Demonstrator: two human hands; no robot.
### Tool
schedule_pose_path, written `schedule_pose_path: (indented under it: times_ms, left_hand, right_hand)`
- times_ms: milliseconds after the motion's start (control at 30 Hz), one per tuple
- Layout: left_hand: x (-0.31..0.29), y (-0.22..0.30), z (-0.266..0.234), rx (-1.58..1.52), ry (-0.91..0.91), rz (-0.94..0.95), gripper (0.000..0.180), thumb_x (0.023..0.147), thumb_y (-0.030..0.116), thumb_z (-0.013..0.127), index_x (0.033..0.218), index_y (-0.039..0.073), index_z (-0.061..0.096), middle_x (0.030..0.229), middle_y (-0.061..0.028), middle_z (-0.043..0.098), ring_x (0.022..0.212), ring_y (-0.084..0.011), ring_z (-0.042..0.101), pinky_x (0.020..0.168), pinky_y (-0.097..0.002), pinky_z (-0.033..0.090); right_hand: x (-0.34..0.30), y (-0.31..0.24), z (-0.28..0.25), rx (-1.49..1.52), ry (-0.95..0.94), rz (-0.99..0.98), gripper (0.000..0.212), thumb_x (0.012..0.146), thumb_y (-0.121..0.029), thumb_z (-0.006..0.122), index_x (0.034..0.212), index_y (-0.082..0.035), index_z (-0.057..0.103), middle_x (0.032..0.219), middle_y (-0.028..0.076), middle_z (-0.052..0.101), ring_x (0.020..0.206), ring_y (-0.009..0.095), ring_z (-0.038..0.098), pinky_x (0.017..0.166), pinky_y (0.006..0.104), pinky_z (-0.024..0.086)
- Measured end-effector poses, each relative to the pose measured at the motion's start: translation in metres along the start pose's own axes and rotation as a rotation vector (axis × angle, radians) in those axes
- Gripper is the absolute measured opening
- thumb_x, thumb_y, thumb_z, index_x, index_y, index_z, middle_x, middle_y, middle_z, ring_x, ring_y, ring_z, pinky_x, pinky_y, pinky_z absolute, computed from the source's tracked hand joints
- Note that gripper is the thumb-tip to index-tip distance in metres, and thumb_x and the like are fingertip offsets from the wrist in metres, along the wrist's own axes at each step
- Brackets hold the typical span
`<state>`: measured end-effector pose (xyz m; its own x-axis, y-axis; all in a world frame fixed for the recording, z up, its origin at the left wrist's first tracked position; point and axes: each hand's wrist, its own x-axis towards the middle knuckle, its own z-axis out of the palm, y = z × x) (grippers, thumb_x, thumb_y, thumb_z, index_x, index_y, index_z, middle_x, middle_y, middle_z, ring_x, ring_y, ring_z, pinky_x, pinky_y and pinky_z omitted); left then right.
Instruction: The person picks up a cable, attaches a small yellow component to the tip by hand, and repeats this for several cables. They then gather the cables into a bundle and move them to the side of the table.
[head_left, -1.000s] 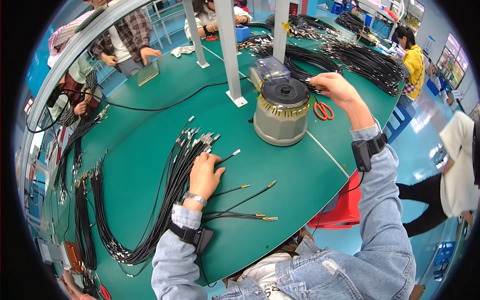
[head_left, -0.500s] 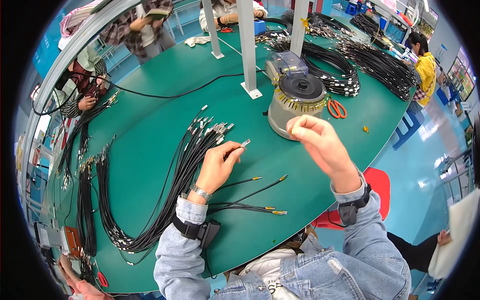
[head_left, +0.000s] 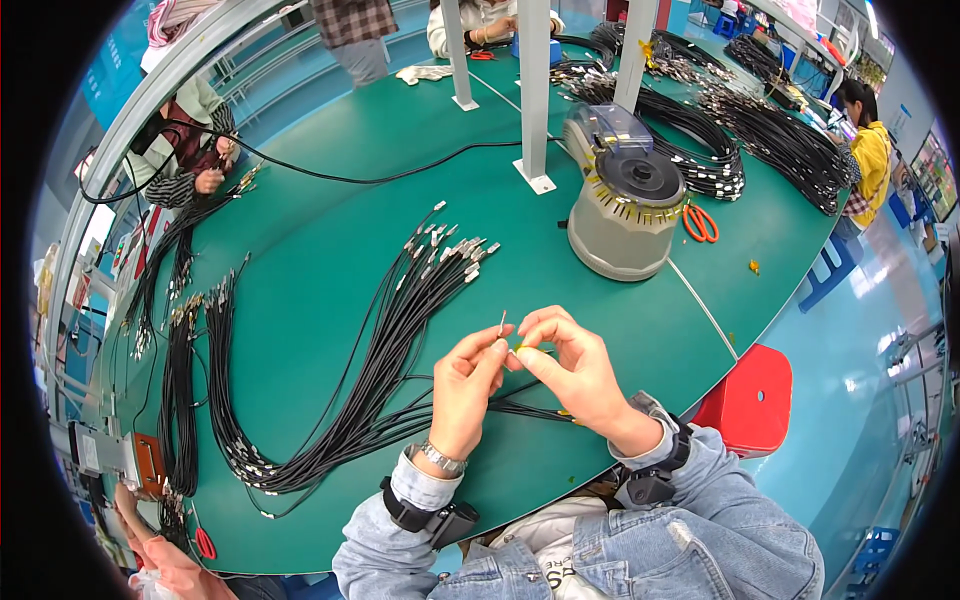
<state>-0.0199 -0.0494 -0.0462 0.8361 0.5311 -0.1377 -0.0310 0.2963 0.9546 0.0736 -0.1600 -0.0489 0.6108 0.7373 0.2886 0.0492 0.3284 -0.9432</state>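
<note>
My left hand [head_left: 468,390] pinches the end of a black cable between thumb and fingertips, with a thin tip poking up above them. Right beside it, fingertips almost meeting, my right hand [head_left: 572,375] is closed on a small piece of yellow tape [head_left: 519,347]. Left of my hands a thick bundle of black cables [head_left: 375,370] curves over the green table, its silver connectors fanned out at the far end. A few cables run under my hands, their far ends partly hidden. Beyond my right hand stands a round tape dispenser [head_left: 622,235] ringed with yellow strips.
Orange-handled scissors [head_left: 700,223] lie right of the dispenser. Grey metal posts [head_left: 535,100] rise from the table [head_left: 320,230]. More cable bundles [head_left: 780,130] lie at the far right and left. A red stool [head_left: 745,405] stands by the near edge. Several people work around the table.
My right hand has come from the dispenser down and left to meet my left hand, bringing yellow tape. My left hand has moved nearer to me with the cable. The view has shifted slightly.
</note>
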Motion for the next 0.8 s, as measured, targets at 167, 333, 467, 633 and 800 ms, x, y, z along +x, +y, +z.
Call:
schedule_pose_path:
  times_ms: [167, 333, 467, 633, 800]
  left_hand:
    - [0.001, -0.011, -0.007, -0.065, 0.009, -0.009, 0.021, 0.088, 0.014, 0.057, 0.103, 0.001, 0.062, 0.073, 0.0002, 0.06, 0.056, -0.0035, 0.043, 0.049, -0.017, 0.033]
    - [-0.002, -0.013, -0.003, -0.025, 0.03, 0.045, 0.019, 0.087, 0.012, 0.059, 0.101, 0.001, 0.063, 0.075, -0.0005, 0.062, 0.058, -0.0034, 0.048, 0.05, -0.0166, 0.037]
    - [-0.007, -0.013, 0.003, 0.085, 0.134, 0.137, 0.016, 0.086, 0.009, 0.06, 0.098, 0.0, 0.064, 0.077, -0.003, 0.063, 0.061, -0.0067, 0.054, 0.05, -0.0169, 0.04]
    - [-0.01, -0.018, 0.007, 0.121, 0.18, 0.271, 0.012, 0.081, 0.002, 0.063, 0.093, -0.002, 0.066, 0.075, -0.0039, 0.064, 0.059, -0.0062, 0.057, 0.052, -0.0181, 0.046]
    - [-0.01, -0.021, 0.009, 0.192, 0.193, 0.356, 0.013, 0.079, -0.001, 0.064, 0.093, -0.002, 0.066, 0.073, -0.0049, 0.063, 0.058, -0.0063, 0.057, 0.052, -0.0186, 0.046]
  right_hand:
    - [0.0, 0.01, 0.008, 0.015, 0.079, 0.035, 0.008, 0.079, -0.007, 0.062, 0.081, -0.001, 0.057, 0.098, 0.008, 0.051, 0.096, 0.017, 0.049, 0.087, 0.0292, 0.037]
    - [0.0, 0.01, 0.01, -0.073, 0.103, -0.026, 0.007, 0.079, -0.006, 0.062, 0.081, -0.001, 0.057, 0.098, 0.008, 0.051, 0.097, 0.017, 0.049, 0.087, 0.0296, 0.037]
    - [-0.001, 0.013, 0.01, -0.138, 0.116, -0.072, 0.006, 0.079, 0.0, 0.06, 0.082, -0.001, 0.055, 0.102, 0.009, 0.049, 0.097, 0.017, 0.048, 0.087, 0.0302, 0.038]
    - [-0.002, 0.016, 0.011, -0.098, 0.136, -0.103, 0.008, 0.078, 0.006, 0.058, 0.082, 0.0, 0.053, 0.103, 0.009, 0.049, 0.095, 0.016, 0.049, 0.085, 0.0298, 0.041]
    - [-0.003, 0.017, 0.013, -0.049, 0.146, -0.105, 0.009, 0.078, 0.009, 0.057, 0.082, 0.001, 0.053, 0.101, 0.01, 0.049, 0.093, 0.016, 0.05, 0.083, 0.0294, 0.043]
